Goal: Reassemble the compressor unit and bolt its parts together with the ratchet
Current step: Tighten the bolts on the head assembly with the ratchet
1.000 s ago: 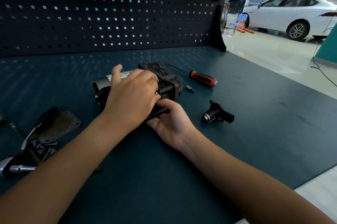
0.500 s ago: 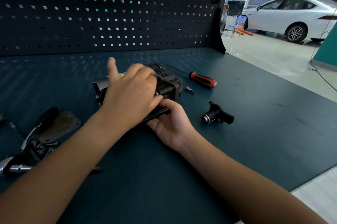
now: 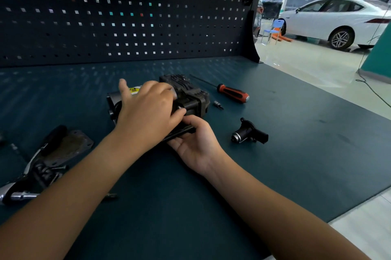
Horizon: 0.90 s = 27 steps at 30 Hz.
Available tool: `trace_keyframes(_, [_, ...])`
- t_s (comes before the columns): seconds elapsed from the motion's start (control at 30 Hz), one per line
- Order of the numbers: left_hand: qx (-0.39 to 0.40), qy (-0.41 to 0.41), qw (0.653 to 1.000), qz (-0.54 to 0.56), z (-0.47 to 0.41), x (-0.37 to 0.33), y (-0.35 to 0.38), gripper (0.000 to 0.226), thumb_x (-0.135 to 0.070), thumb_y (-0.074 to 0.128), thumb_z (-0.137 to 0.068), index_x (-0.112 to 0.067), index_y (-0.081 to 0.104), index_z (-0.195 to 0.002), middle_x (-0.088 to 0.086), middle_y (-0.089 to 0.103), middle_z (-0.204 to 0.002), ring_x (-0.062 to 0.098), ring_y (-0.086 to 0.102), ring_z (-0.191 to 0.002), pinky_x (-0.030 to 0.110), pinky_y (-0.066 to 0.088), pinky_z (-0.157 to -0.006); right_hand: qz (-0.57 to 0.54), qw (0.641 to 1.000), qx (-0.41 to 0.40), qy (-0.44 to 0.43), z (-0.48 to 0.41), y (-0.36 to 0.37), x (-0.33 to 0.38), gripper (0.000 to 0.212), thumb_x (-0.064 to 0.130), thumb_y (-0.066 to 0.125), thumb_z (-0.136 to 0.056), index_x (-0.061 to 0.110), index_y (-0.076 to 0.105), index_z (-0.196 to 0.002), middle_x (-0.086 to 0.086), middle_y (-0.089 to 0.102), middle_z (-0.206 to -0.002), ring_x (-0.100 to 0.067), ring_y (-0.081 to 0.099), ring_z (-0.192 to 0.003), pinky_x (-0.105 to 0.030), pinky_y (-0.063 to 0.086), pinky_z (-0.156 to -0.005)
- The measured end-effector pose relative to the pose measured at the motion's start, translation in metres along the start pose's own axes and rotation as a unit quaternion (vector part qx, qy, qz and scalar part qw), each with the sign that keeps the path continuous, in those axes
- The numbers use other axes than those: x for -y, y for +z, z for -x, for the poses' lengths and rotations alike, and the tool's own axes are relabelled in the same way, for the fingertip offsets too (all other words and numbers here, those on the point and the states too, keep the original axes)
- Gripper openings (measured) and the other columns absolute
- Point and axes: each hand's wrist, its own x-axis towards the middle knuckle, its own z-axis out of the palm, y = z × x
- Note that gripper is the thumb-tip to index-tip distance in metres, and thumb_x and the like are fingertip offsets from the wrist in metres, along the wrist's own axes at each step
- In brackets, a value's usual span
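Note:
The black compressor unit [image 3: 190, 94] lies on the dark green bench mat, a yellow warning label on its motor end. My left hand [image 3: 148, 116] covers its top with fingers curled; thumb and fingertips pinch a small silvery bolt [image 3: 179, 108] at the unit's near side, and one finger sticks out to the left. From below, my right hand [image 3: 196, 145] grips a black bar [image 3: 179, 133] along the unit's lower edge. The ratchet [image 3: 23, 195] lies at the far left, untouched.
A rusty cover plate [image 3: 72, 145] and loose screws [image 3: 61, 167] lie beside the ratchet. A red-handled screwdriver [image 3: 232, 93] and a small bit [image 3: 218, 104] lie right of the unit, a black valve part [image 3: 249, 134] nearer me. A pegboard wall stands behind.
My left hand has twisted on the unit, its outstretched finger lifting and swinging leftward. The right hand and the compressor have stayed put.

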Motion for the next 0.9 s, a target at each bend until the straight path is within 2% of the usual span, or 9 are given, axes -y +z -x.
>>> trace_keyframes(0.07, [0.009, 0.005, 1.0, 0.004, -0.0011, 0.0017, 0.0033, 0.037, -0.041, 0.041, -0.095, -0.018, 0.062, -0.117, -0.009, 0.049, -0.135, 0.01, 0.033, -0.13, 0.061, 0.007, -0.106, 0.002, 1.0, 0.004, -0.001, 0.0003, 0.0002, 0.0001, 0.052, 0.006, 0.046, -0.088, 0.004, 0.034, -0.139, -0.015, 0.062, -0.09, -0.025, 0.063, -0.076, -0.031, 0.058, -0.063])
trace_keyframes(0.13, [-0.01, 0.028, 1.0, 0.004, 0.0014, -0.0017, 0.0045, 0.03, -0.033, 0.047, -0.095, -0.016, 0.064, -0.113, -0.007, 0.054, -0.131, 0.011, 0.036, -0.129, 0.06, 0.006, -0.106, 0.0, 1.0, 0.006, 0.003, -0.0007, -0.0001, 0.0002, 0.043, 0.006, 0.046, -0.088, 0.005, 0.043, -0.131, -0.013, 0.063, -0.083, -0.022, 0.063, -0.071, -0.03, 0.057, -0.063])
trace_keyframes(0.2, [-0.048, 0.043, 0.998, 0.011, 0.0026, -0.006, 0.0057, 0.022, -0.024, 0.058, -0.09, -0.01, 0.066, -0.105, -0.001, 0.061, -0.122, 0.017, 0.044, -0.125, 0.061, 0.007, -0.106, 0.005, 1.0, 0.01, 0.008, -0.0007, -0.0004, 0.0013, 0.024, 0.006, 0.045, -0.088, 0.007, 0.051, -0.112, -0.01, 0.064, -0.073, -0.02, 0.063, -0.065, -0.031, 0.056, -0.068])
trace_keyframes(0.27, [-0.055, 0.035, 0.998, 0.018, 0.0017, -0.0067, 0.0038, 0.022, -0.024, 0.061, -0.087, -0.011, 0.065, -0.103, -0.001, 0.059, -0.123, 0.018, 0.043, -0.125, 0.062, 0.007, -0.105, 0.012, 1.0, 0.012, 0.009, 0.0001, -0.0001, 0.002, 0.016, 0.006, 0.044, -0.088, 0.006, 0.054, -0.1, -0.009, 0.064, -0.069, -0.02, 0.062, -0.064, -0.031, 0.055, -0.071])
trace_keyframes(0.4, [0.014, -0.013, 1.0, 0.022, -0.0034, -0.0016, 0.0006, 0.038, -0.045, 0.044, -0.091, -0.02, 0.061, -0.113, -0.009, 0.05, -0.133, 0.01, 0.034, -0.128, 0.061, 0.009, -0.105, 0.016, 1.0, 0.015, 0.002, 0.0002, -0.0015, 0.0016, 0.02, 0.008, 0.043, -0.089, 0.004, 0.055, -0.104, -0.012, 0.063, -0.08, -0.023, 0.062, -0.073, -0.032, 0.057, -0.066])
trace_keyframes(0.5, [-0.009, 0.011, 0.999, 0.031, -0.0003, -0.0014, 0.0023, 0.027, -0.033, 0.047, -0.095, -0.019, 0.063, -0.11, -0.01, 0.057, -0.125, 0.01, 0.04, -0.125, 0.056, 0.008, -0.107, 0.012, 1.0, 0.019, 0.002, 0.0005, -0.0013, 0.0011, 0.015, 0.007, 0.044, -0.089, 0.004, 0.056, -0.098, -0.012, 0.062, -0.079, -0.022, 0.061, -0.073, -0.031, 0.056, -0.069])
trace_keyframes(0.6, [-0.074, 0.05, 0.994, 0.064, 0.0042, -0.0042, 0.0045, 0.014, -0.017, 0.063, -0.086, -0.013, 0.068, -0.098, -0.004, 0.062, -0.121, 0.017, 0.047, -0.123, 0.062, 0.009, -0.104, 0.015, 1.0, 0.023, 0.001, -0.0002, -0.0018, 0.0014, 0.015, 0.006, 0.045, -0.089, 0.004, 0.056, -0.098, -0.011, 0.065, -0.075, -0.022, 0.063, -0.07, -0.03, 0.057, -0.068])
trace_keyframes(0.77, [-0.023, -0.034, 0.997, 0.068, 0.0, -0.0031, 0.0016, 0.029, -0.037, 0.05, -0.092, -0.019, 0.067, -0.106, -0.009, 0.055, -0.129, 0.01, 0.037, -0.127, 0.062, 0.006, -0.105, 0.016, 1.0, 0.023, 0.001, 0.0008, -0.0015, 0.0019, 0.016, 0.008, 0.044, -0.09, 0.003, 0.058, -0.096, -0.011, 0.066, -0.074, -0.022, 0.064, -0.07, -0.03, 0.057, -0.066])
trace_keyframes(0.9, [-0.068, 0.035, 0.994, 0.075, 0.0032, -0.0056, 0.0026, 0.008, -0.018, 0.062, -0.086, -0.015, 0.07, -0.088, -0.007, 0.061, -0.123, 0.015, 0.043, -0.126, 0.065, 0.006, -0.102, 0.01, 1.0, 0.026, 0.008, 0.003, -0.0003, 0.0034, 0.015, 0.007, 0.044, -0.09, 0.003, 0.059, -0.093, -0.01, 0.066, -0.071, -0.021, 0.063, -0.072, -0.032, 0.053, -0.076])
